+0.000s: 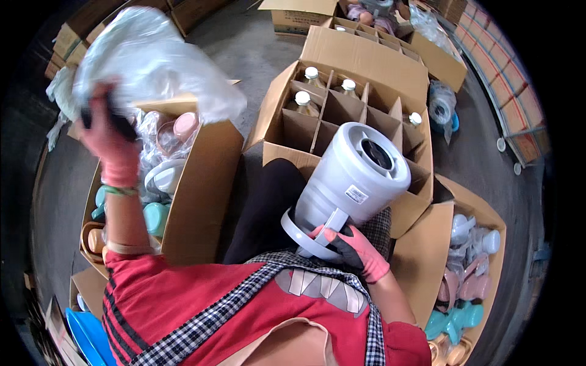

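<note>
My right hand [361, 251], in a pink and black glove, is closed around the handle of a grey plastic thermos jug [336, 183]. The jug is tilted over my lap, its base with a round dark opening facing up and away. A small white label sits on its side. My left hand [110, 131], gloved alike and blurred by motion, is raised at the left with a large clear plastic bag [140, 55]. The bag billows above an open carton, and the fingers seem closed on it, though smeared.
A divided carton [293, 152] ahead holds several white-capped bottles [303, 104]. Open cartons of wrapped coloured plastic parts stand at left [207, 189] and right [421, 262]. A blue basin [88, 338] is at lower left. Another person's hand [365, 17] shows at the far carton. Stacked boxes [497, 73] line the right.
</note>
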Available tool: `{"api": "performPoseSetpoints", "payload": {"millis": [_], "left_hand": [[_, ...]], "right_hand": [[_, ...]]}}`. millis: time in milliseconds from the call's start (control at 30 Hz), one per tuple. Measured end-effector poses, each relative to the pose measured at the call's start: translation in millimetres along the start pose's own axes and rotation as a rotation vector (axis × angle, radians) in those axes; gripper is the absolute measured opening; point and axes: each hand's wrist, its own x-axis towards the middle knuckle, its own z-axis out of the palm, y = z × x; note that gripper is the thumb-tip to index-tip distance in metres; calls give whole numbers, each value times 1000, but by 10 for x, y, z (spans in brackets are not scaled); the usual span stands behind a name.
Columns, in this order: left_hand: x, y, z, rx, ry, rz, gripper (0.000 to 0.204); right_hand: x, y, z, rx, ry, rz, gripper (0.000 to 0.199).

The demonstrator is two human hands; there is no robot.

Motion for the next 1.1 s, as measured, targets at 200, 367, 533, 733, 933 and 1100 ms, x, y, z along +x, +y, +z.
{"api": "performPoseSetpoints", "payload": {"millis": [200,367,533,733,933,1100], "left_hand": [[-1078,496,815,5,-546,732,22],[-1460,954,1170,-235,-1204,606,25],[-1317,499,1289,-405,-1171,-656,28],[-1158,444,1820,-368,-979,-700,34],[-1238,-76,2432,-252,-989,-202,43],[-1220,-203,2493,-603,-846,-684,55]], "right_hand": [[-172,-454,-247,210,214,-351,29],[205,-806,-114,-120,491,-373,45],[42,-535,-124,-176,317,-652,42],[-241,-1012,-290,-672,213,-802,31],[-166,-1274,-46,-1205,142,-688,26],[1,-1258,-268,-1777,363,-404,22]]}}
